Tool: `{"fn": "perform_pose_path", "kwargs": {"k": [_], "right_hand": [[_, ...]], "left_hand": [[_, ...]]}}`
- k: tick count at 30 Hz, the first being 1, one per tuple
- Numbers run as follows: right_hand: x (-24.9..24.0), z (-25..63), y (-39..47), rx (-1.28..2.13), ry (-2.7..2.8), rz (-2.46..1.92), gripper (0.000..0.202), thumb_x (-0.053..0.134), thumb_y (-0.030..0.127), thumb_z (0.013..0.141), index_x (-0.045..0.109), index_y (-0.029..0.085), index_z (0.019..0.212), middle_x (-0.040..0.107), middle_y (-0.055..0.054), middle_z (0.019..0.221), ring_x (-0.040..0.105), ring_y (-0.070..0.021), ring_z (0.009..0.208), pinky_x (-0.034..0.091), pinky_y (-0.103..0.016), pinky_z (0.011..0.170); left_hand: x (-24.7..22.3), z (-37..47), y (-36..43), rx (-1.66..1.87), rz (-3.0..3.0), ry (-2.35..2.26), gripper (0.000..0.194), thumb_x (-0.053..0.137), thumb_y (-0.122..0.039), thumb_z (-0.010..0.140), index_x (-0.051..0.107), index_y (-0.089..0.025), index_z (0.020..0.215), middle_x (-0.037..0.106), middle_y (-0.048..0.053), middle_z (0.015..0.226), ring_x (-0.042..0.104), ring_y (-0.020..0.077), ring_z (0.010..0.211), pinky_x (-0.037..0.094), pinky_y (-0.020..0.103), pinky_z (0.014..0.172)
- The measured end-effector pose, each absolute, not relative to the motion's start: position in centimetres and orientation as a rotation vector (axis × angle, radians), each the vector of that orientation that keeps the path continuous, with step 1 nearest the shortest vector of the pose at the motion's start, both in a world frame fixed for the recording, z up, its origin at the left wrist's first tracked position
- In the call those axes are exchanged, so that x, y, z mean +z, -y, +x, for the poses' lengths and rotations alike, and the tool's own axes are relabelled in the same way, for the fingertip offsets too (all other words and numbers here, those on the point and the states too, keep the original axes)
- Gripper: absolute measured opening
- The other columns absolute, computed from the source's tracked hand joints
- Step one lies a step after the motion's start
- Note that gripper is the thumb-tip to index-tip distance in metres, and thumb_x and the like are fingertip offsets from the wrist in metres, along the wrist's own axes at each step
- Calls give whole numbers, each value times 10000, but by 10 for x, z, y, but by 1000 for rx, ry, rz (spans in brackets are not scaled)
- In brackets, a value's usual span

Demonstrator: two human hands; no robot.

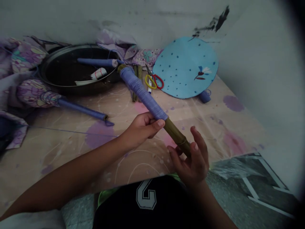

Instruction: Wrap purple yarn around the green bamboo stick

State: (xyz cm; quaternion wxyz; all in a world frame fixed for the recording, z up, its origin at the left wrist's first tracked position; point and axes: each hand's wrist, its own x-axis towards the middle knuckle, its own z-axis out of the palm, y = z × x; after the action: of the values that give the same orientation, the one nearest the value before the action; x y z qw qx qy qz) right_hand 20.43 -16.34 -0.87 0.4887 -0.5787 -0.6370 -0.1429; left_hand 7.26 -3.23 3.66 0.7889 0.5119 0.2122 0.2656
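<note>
Your left hand (pixel 143 128) pinches bamboo stick (pixel 152 108) at edge of purple thread wrap (pixel 140 90); right hand (pixel 193 156) spread, cradling bare near end. Stick held over worktop (pixel 214 127), stiff, light. Bare bamboo likely slick; grip wrap gently, thread may shift.

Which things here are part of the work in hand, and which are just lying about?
In hand: bamboo stick wound with purple thread, left hand at the winding's end, right hand cradling the bare end.

Lying about: scissors, blue fan, metal basin, folded umbrella.
</note>
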Motion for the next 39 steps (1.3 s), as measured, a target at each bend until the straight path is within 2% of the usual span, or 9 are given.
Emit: {"fn": "perform_pose_path", "kwargs": {"k": [4,8,11,15,22,30,32,35,39], "right_hand": [[-4,206,163,-292,1557,-1433,792,707,104,761,340,318,1430,393,-118,1468,644,-257,1053,614,-331,650],[-7,205,168,-164,1549,-1524,716,659,146,809,348,287,1438,669,-97,1163,691,-246,946,606,-387,748],[-7,199,173,248,1385,-1516,596,617,202,852,403,301,1400,733,-44,958,718,-202,762,612,-371,689],[0,190,173,924,881,-1174,366,551,308,902,518,284,1266,718,-36,926,676,-135,554,573,-268,466],[12,187,167,1583,397,-836,379,546,537,850,634,194,984,555,52,602,265,5,255,270,-94,220],[-10,173,179,1730,312,-661,584,145,497,969,612,180,1118,287,148,512,-119,26,295,23,-31,242],[-8,171,177,1741,385,-633,584,128,496,974,599,195,1144,331,136,529,-53,30,260,77,-37,228],[0,172,172,1726,480,-648,512,215,557,955,550,258,1201,547,43,718,283,2,286,255,-79,220],[4,175,168,1298,608,-853,358,598,426,853,509,331,1186,609,-8,966,601,-86,590,454,-128,336]], "left_hand": [[38,72,32,567,1130,-469,374,706,-444,725,585,-124,874,301,-108,496,206,30,415,133,202,408],[41,71,32,580,1170,-501,401,720,-458,704,595,-122,882,343,-98,505,246,32,430,166,202,417],[44,71,32,611,1191,-504,395,722,-462,698,600,-125,863,361,-94,509,283,36,452,230,197,443],[47,70,32,617,1220,-463,326,706,-414,736,600,-126,844,388,-86,526,320,37,471,279,187,470],[50,68,31,563,1256,-403,300,688,-400,759,602,-128,853,460,-57,569,393,49,494,311,181,470],[52,69,33,526,1179,-394,329,708,-402,735,593,-120,862,455,-69,564,375,37,486,310,169,466],[53,68,33,537,1179,-386,293,701,-369,751,594,-118,859,464,-69,575,357,27,473,301,161,455],[53,67,33,569,1206,-392,242,680,-330,779,598,-113,850,518,-47,621,396,25,490,319,154,462],[52,67,32,575,1261,-417,249,665,-342,788,601,-111,856,601,2,707,496,55,563,372,166,500]]}}
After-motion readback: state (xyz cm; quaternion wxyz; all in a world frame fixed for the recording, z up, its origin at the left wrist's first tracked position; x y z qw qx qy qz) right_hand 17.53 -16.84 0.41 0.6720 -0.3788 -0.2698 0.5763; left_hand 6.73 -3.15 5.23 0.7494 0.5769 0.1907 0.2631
